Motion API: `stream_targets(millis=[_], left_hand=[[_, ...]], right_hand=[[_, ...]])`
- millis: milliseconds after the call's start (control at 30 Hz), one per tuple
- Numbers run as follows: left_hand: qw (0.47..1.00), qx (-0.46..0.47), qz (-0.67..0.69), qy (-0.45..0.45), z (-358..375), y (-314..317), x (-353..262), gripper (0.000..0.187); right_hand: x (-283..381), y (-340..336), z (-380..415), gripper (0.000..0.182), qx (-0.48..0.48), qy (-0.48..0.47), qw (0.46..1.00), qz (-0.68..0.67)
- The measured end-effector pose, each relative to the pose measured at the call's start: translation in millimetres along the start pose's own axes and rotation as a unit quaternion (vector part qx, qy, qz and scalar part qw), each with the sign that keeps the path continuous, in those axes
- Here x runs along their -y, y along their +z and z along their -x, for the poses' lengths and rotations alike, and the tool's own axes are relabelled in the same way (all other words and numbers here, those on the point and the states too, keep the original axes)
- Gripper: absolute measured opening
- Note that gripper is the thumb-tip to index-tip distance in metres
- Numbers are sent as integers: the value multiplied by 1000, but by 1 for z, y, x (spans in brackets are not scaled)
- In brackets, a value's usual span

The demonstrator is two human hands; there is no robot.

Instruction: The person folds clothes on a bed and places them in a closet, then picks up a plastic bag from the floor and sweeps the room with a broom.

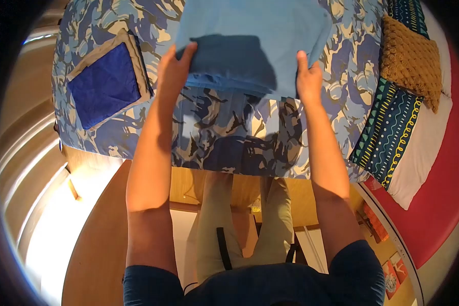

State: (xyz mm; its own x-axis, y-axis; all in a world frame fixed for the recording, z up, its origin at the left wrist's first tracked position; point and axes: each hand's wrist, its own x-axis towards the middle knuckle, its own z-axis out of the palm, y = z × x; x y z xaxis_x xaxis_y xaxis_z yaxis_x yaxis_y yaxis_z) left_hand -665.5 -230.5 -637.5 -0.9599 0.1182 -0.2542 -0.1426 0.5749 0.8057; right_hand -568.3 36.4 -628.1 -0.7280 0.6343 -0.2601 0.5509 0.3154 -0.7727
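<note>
A light blue folded cloth [239,64] lies stretched between my hands over the camouflage-patterned bedspread [214,127], its layered near edge facing me. At its left side my left hand [176,69] grips the edge, thumb on top and the other fingers hidden underneath. My right hand [309,79] has hold of the opposite side near the corner, also with the thumb above. A dark shadow falls across the cloth's middle. Its far part runs out of the top of the view.
To the left on the bed lies a small stack of folded cloths, dark blue [107,86] over beige. Along the right side are a brown textured cushion [410,61], a teal patterned pillow [390,130] and a red headboard [443,204]. My legs stand close to the bed's near edge.
</note>
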Motion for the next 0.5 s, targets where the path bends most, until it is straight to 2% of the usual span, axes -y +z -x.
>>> stream_targets(millis=[33,67,100,133,167,200,267,300,367,400,433,467,500], left_hand=[[997,2,-71,15,-3,2,7,53],[989,-20,-143,14,-11,13,34,55],[990,-20,-142,14,-11,15,33,55],[990,-49,-125,-40,-9,21,32,57],[986,-80,-107,-94,-8,24,31,58],[986,-81,-106,-96,-8,22,30,58],[986,-80,-91,-114,-7,16,26,58],[986,-81,-90,-116,-7,10,22,58],[987,12,115,-114,-6,-3,16,58],[985,-14,142,-95,-2,-4,17,52],[985,-16,141,-93,5,-4,17,52],[995,-43,29,-85,13,-3,21,49],[991,-67,-82,-76,20,0,22,46]], right_hand=[[-5,7,0,54,-17,-22,997,70],[-26,18,-9,54,-3,-41,998,43],[-21,20,-8,54,-3,-42,998,44],[-17,22,-6,59,-6,102,995,-11],[-16,25,-5,63,-8,243,968,-65],[-16,25,-3,63,-7,242,968,-63],[-14,21,7,77,-9,140,990,-34],[-10,17,10,77,-7,139,990,-33],[-2,6,14,86,88,18,988,-129],[-4,-1,21,86,89,20,987,-129],[-4,-7,26,84,95,54,993,-52],[-2,-10,27,82,99,87,991,26],[-9,-6,29,82,97,86,991,24]])
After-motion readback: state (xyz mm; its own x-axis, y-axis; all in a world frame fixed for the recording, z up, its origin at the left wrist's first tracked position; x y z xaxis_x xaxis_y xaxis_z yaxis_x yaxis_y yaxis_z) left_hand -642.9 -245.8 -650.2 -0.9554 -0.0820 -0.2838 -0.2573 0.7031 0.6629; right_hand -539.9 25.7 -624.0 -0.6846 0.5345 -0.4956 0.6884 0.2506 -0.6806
